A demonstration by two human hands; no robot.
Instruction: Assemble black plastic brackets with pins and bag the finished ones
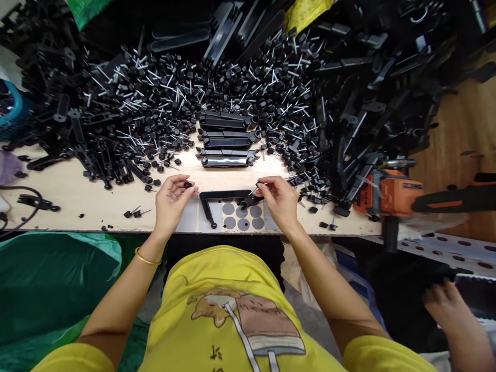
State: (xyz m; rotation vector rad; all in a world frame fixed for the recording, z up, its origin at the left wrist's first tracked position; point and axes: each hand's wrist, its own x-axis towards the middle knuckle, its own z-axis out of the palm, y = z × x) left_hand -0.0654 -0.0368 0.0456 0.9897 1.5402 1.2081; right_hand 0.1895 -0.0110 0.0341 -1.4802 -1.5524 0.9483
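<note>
My left hand [173,200] pinches a small black-headed thumb screw [188,184] between thumb and fingertips, left of a flat black bar [225,195]. A thin black arm [207,213] slants down from the bar's left end. At the bar's right end lies a black hooked piece [250,202]. My right hand [279,200] is closed there on another thumb screw [254,189], its metal shank slanting toward the bar; the fingers partly cover its head. Beneath the parts is a pale sheet with several grey discs [243,224].
Several joined black bars [227,161] are stacked beyond my hands. Heaped thumb screws [155,98] surround them. Black arms [103,160] pile up at left. An orange power drill [399,192] lies at right. Another person's limb [453,315] shows at lower right.
</note>
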